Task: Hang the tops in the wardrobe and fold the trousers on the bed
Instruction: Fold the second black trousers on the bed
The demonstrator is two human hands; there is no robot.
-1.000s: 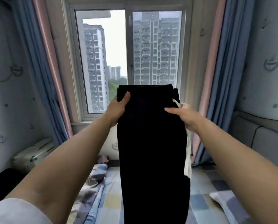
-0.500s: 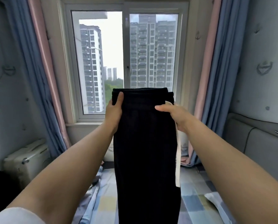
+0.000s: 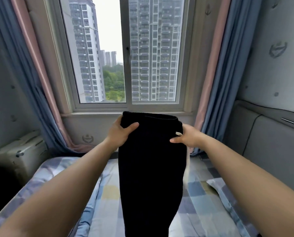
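Above the checked bed (image 3: 202, 207), black trousers (image 3: 151, 165) hang lengthwise, folded narrow, a white drawstring at the waistband; left hand (image 3: 119, 134) and right hand (image 3: 190, 137) each pinch a waistband corner.

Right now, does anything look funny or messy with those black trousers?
Nothing much. The black trousers hang straight over the bed, with the left hand and right hand gripping the waistband. Only a white drawstring pokes out by the right fingers.
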